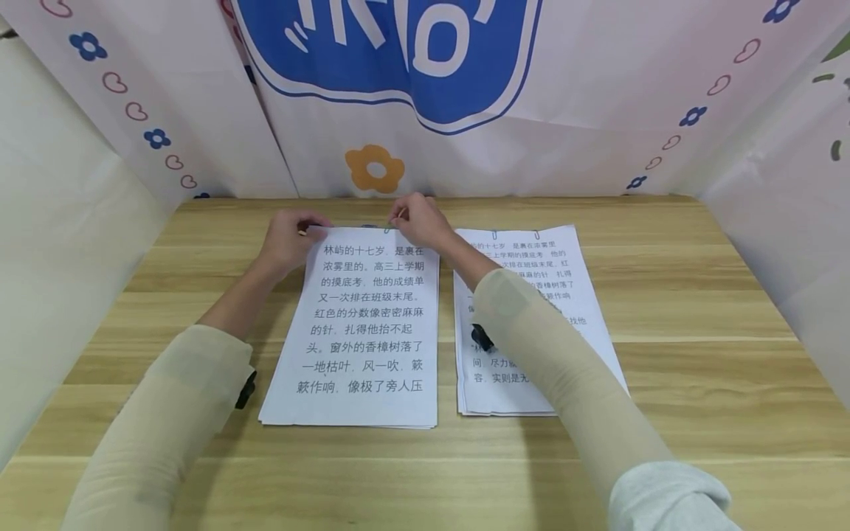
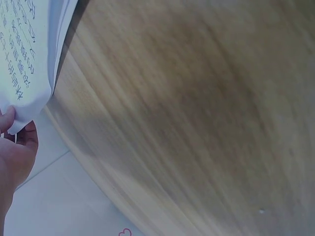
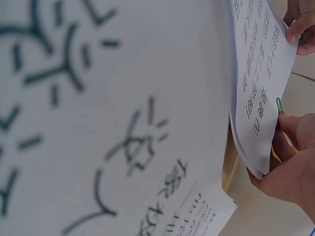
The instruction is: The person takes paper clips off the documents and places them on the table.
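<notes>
A: What does the right hand (image 1: 420,219) have hold of?

B: Its fingers pinch the top edge of the left stack of paper (image 1: 361,324), right where a green paper clip (image 3: 279,105) sits on the sheets. The right wrist view shows the thumb and fingertip closed on either side of the clip — a narrow grip. Something thin and orange lies under those fingers too; I can't tell what it is.

A: And the left hand (image 1: 287,237)?

B: It grips the top left corner of the same stack, thumb and fingers curled over the edge. My guess is that it steadies the pages so they stay squared while the clip is worked at the top.

A: Where does the stack lie?

B: Flat on the wooden table (image 1: 697,310), near the middle, its top edge toward the patterned backdrop (image 1: 598,110). It is several white sheets, edges fairly even, printed with large black Chinese characters in rows.

A: Anything just beside it?

B: A second stack (image 1: 531,265) of the same printed pages lies to its right, close but apart — the right forearm crosses over it. Two clips show along its top edge, so it looks already fastened.
</notes>
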`<state>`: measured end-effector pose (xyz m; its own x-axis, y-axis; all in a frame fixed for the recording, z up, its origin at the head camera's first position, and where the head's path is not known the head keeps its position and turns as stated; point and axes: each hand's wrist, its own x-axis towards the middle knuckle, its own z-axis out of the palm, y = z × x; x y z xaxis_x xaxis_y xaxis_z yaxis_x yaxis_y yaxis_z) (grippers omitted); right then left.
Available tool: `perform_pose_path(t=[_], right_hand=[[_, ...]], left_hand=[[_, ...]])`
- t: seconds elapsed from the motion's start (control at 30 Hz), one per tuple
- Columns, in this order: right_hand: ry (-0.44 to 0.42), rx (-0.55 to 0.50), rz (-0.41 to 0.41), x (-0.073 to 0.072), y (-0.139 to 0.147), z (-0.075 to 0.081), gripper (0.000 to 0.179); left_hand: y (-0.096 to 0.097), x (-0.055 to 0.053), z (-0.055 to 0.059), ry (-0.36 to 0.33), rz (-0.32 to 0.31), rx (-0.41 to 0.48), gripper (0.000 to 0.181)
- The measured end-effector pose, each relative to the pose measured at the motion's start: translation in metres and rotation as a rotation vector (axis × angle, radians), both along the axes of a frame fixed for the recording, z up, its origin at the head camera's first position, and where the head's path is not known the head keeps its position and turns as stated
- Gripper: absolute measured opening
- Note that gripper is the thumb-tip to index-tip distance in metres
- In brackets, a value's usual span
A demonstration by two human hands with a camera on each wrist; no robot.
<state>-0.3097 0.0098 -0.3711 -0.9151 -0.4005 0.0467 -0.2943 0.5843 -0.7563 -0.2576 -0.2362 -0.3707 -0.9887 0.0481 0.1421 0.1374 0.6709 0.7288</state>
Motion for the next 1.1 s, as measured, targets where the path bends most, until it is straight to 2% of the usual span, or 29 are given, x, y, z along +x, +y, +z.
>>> perform_pose_path(t=[0.47,0.57,0.9,1.1], right_hand=[[-0.016,-0.058,-0.028,-0.0009,-0.0004,-0.0023,0.011],[-0.021,-0.044,-0.017,-0.0018,0.0007,-0.0017,0.010],[0.058,0.110,0.062,-0.0050,0.0055,0.0069,0.010],[0.050,0.069,0.061,-0.0058,0.0076,0.0050,0.009]], left_hand=[[0.0003,0.0011,0.0013,0.007,-0.006,-0.004,0.019],[0.0002,0.0010,0.0013,0.014,-0.009,-0.003,0.018],[-0.0005,0.0013,0.0009,0.004,-0.017,-0.006,0.019],[0.0001,0.0015,0.0010,-0.001,-0.018,-0.001,0.019]])
